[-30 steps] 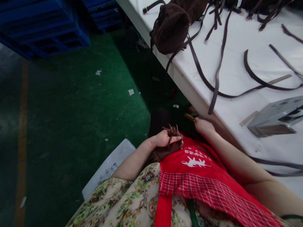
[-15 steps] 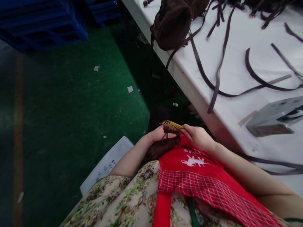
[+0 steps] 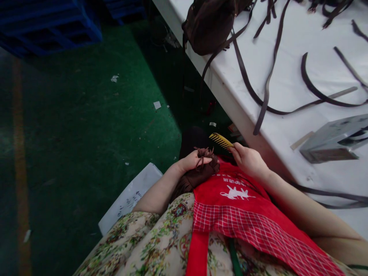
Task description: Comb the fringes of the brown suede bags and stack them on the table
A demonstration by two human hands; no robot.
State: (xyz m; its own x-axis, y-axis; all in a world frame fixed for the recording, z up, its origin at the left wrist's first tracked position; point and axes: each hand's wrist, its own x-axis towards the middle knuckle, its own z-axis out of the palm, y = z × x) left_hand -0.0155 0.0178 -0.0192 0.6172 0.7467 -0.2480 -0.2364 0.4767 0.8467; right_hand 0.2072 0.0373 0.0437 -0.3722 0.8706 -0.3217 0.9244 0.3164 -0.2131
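Note:
My left hand (image 3: pixel 192 161) rests on my knee, closed around a dark brown fringed tassel piece (image 3: pixel 205 165) whose strands stick up past my fingers. My right hand (image 3: pixel 247 160) pinches the handle of a yellow wide-toothed comb (image 3: pixel 220 140), held just above and to the right of the tassel, teeth pointing left and down. Both hands lie on a red apron (image 3: pixel 235 199) over my lap, next to the edge of the white table.
The white table (image 3: pixel 287 88) on the right carries a dark brown bag (image 3: pixel 209 25), several long brown straps (image 3: pixel 266 88) and a grey metal block (image 3: pixel 333 140). Green floor (image 3: pixel 86 122) with paper scraps lies left, blue pallets (image 3: pixel 48 23) beyond, a white sheet (image 3: pixel 129 197) by my leg.
My right hand came up from under the table edge with the comb, passed it over the tassel strands, then lifted it slightly up and to the right. The left hand kept its grip.

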